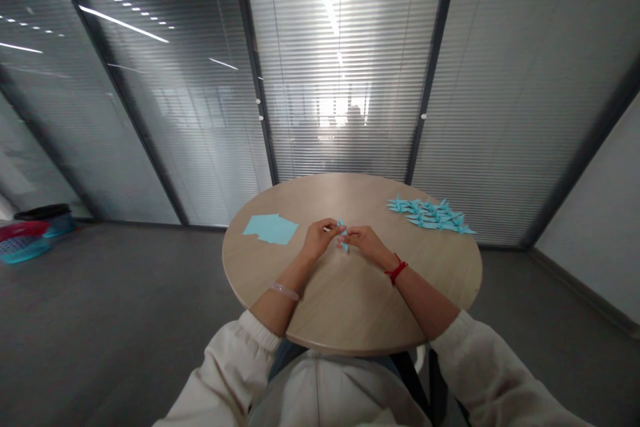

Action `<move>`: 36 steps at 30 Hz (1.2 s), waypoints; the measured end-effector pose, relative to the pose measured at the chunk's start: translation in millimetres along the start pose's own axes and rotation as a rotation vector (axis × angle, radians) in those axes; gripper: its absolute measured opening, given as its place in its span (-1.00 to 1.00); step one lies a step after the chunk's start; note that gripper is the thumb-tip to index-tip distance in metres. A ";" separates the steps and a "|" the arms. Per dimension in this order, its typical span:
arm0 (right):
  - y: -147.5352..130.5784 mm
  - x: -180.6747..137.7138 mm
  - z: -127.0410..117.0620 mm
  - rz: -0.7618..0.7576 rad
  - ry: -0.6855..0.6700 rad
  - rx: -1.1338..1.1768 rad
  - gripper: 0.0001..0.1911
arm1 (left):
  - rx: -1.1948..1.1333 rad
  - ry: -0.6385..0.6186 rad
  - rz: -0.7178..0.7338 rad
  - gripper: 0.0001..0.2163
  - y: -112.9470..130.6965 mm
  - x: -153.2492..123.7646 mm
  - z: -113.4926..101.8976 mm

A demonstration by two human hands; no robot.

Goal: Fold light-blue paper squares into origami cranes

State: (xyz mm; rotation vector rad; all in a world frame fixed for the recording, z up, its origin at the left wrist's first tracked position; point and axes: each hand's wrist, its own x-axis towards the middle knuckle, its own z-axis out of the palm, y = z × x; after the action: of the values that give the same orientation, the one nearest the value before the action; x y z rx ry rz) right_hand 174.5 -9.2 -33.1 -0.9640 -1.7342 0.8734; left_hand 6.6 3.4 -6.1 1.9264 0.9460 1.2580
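A small, narrow piece of folded blue paper point(345, 246) is held between my two hands, just above the middle of the round table. My left hand point(320, 236) pinches it from the left near its upper end. From the right, my right hand point(367, 241) grips it with thumb and fingers. The fingers cover much of the paper, so its exact folded shape cannot be made out. Flat blue paper sheets point(273, 228) lie overlapping to the left of my left hand. Several folded blue paper cranes point(433, 215) sit in rows on the right side.
The round wooden table point(350, 320) stands right in front of my body. Beyond it rises a glass partition with blinds point(345, 147). On the floor at the far left are a red and blue basket point(25, 243) and a dark-rimmed blue bin point(57, 219).
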 end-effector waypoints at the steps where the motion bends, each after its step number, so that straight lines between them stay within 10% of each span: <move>1: -0.7 -0.5 -0.1 0.003 -0.009 -0.032 -0.63 | -0.012 -0.007 0.001 -0.67 -0.4 0.1 0.3; 15: -4.7 -5.3 -0.4 0.035 -0.073 -0.007 -0.57 | -0.348 0.021 -0.218 -0.65 12.4 -5.5 3.5; 36: -12.1 -6.7 4.3 0.109 -0.102 -0.002 -0.58 | -0.015 0.160 -0.144 -0.57 5.5 -4.4 1.2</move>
State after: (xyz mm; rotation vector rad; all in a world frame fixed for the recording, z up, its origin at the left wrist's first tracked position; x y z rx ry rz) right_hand 169.4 -21.0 -26.5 -1.0384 -1.7819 1.0066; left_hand 7.6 -3.4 -4.0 1.7325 1.1322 1.3445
